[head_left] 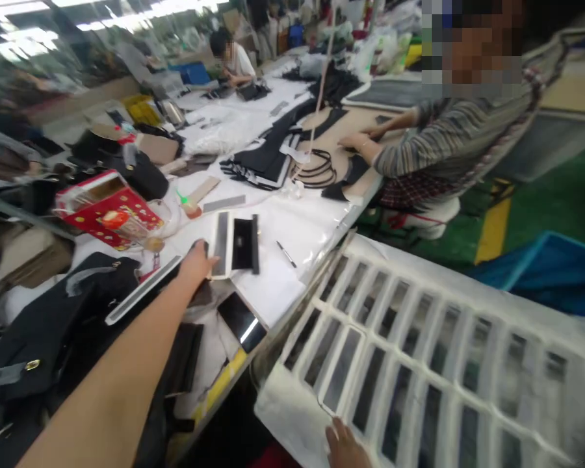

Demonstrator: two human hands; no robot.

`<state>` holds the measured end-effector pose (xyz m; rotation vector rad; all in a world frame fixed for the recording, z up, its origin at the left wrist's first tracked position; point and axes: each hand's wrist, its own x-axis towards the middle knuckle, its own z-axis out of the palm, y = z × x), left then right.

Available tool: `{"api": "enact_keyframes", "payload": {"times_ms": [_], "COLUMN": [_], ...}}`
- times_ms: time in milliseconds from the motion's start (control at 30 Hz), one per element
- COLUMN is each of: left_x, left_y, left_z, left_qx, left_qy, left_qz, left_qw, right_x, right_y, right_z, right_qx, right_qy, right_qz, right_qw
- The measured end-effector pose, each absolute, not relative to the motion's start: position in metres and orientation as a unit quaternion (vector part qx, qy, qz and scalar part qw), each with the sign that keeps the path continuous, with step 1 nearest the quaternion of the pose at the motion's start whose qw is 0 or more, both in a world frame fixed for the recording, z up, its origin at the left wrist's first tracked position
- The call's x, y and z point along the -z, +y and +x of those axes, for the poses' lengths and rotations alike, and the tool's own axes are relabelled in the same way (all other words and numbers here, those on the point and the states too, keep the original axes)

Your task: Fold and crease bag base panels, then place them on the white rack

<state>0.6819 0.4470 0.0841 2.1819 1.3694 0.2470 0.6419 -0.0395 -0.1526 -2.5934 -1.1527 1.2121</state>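
Note:
My left hand [197, 263] reaches out over the white table, its fingers closed on the edge of a white-framed grey panel [221, 244]. Right beside that panel is a black piece with an open, box-like middle [246, 244]. My right hand [345, 445] is at the bottom, fingers apart, at the near edge of a white slotted rack [292, 406]. Just beyond its fingertips, a narrow white-framed grey panel [342, 369] lies on the rack; whether they touch it is unclear.
A phone [241, 320], a pen [286, 254] and a ruler-like strip [143, 290] lie on the table. Black bags [53, 318] pile up at left beside a red box [110, 211]. A co-worker [433, 140] sits at the right, hands on black and tan pieces.

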Motion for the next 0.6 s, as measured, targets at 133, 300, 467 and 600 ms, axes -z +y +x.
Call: {"api": "enact_keyframes", "payload": {"times_ms": [133,300,467,600], "left_x": [-0.059,-0.012,0.096,0.143], "left_y": [0.444,0.306,0.164,0.122], "left_z": [0.684,0.704,0.705,0.697], "left_qx": [-0.096,-0.094,0.183,0.236], "left_qy": [0.365,0.205,0.241,0.274], "left_qz": [0.926,0.948,0.814,0.768], "left_qw": [-0.004,0.226,0.495,0.529], "right_x": [0.129,0.125,0.153,0.172], "right_y": [-0.032,-0.006,0.013,0.023], "right_z": [0.647,0.7,0.789,0.843], "right_qx": [-0.355,-0.333,-0.278,-0.277], "right_qy": [-0.421,-0.331,-0.268,-0.283], "right_qz": [-0.835,-0.88,-0.919,-0.916], "right_qw": [-0.001,0.074,0.077,0.056]}}
